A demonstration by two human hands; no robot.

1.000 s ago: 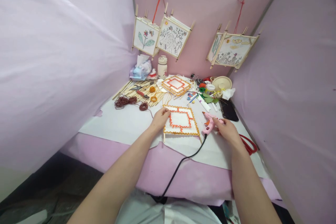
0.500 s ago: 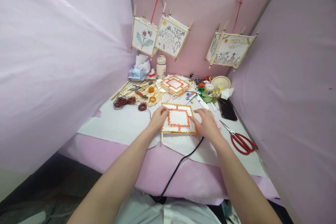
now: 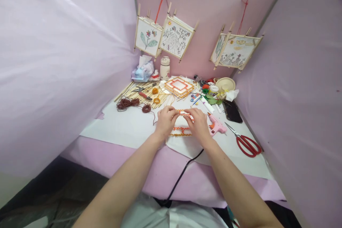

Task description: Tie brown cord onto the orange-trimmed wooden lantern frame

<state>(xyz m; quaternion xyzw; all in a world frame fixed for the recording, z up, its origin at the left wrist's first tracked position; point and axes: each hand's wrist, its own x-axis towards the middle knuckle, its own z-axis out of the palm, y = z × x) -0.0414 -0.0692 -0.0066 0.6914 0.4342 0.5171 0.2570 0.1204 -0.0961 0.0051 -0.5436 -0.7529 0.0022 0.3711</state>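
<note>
A white panel with stick edges and mustard wavy trim [image 3: 181, 135] lies flat on the table, an orange wavy trim [image 3: 181, 128] forming a smaller rectangle inside it. My left hand [image 3: 166, 123] covers its upper left, thumb and forefinger pinched on the orange trim near the top. Facing it, my right hand [image 3: 199, 124] has its fingertips closed on the same trim's top stretch, a short gap from the left fingertips. Both hands hide the panel's sides.
A pink glue gun [image 3: 217, 127] rests right of my right hand, its black cord [image 3: 184, 172] running over the front edge. Red-handled scissors [image 3: 247, 145] and a phone [image 3: 232, 111] lie farther right. Behind are a second trimmed panel [image 3: 179, 87], brown cord [image 3: 128, 103], pliers [image 3: 145, 95] and sticks [image 3: 125, 92].
Both hands have moved inward from the panel's sides to the top of the orange rectangle, and my right hand's fingers have closed. The glue gun has come into view.
</note>
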